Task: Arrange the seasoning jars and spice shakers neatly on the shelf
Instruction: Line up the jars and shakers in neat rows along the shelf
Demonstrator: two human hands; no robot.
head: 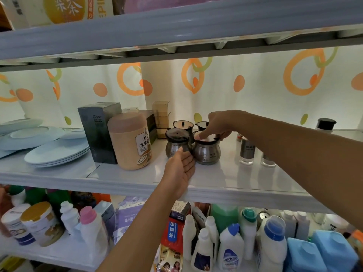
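Note:
Several round steel seasoning jars with dark lids stand in a cluster on the white shelf [216,179]. My right hand [220,124] reaches over the front right jar [206,154] and grips its lid from above. My left hand [180,169] lies palm up with straight fingers, its fingertips touching the base of the front left jar [175,142]. Two more jars [182,125] stand behind them. Glass spice shakers [247,152] with steel sleeves stand to the right, partly hidden by my right forearm.
A tall peach canister [130,142] and a dark box [98,132] stand left of the jars, with stacked pale blue plates [55,152] further left. A black-capped bottle [325,125] is at the far right. Detergent bottles crowd the shelf below.

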